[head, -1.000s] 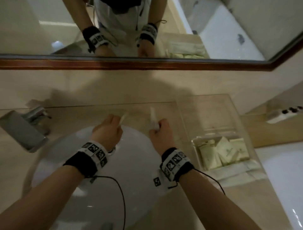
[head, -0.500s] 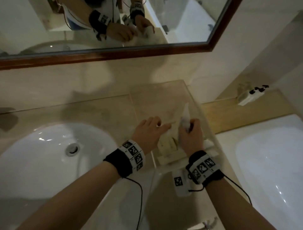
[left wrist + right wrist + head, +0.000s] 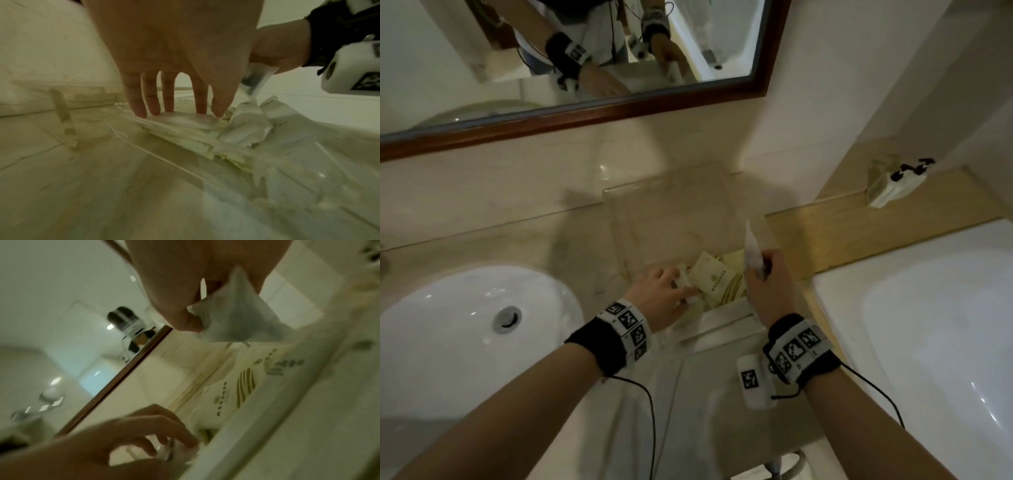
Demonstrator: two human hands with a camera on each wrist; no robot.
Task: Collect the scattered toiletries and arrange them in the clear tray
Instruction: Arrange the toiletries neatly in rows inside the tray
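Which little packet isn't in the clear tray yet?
The white packet the right hand holds above the clear plastic tray; the cream packets lie inside.

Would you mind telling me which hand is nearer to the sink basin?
Left. The left hand rests on packets in the clear tray, on the tray's side facing the sink basin; the right hand grips a white sachet on the far side.

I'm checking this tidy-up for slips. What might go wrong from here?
The white sachet pinched upright in the right hand may slip and miss the clear tray. The left hand, pressing the cream packets, may shove the loose stack crooked.
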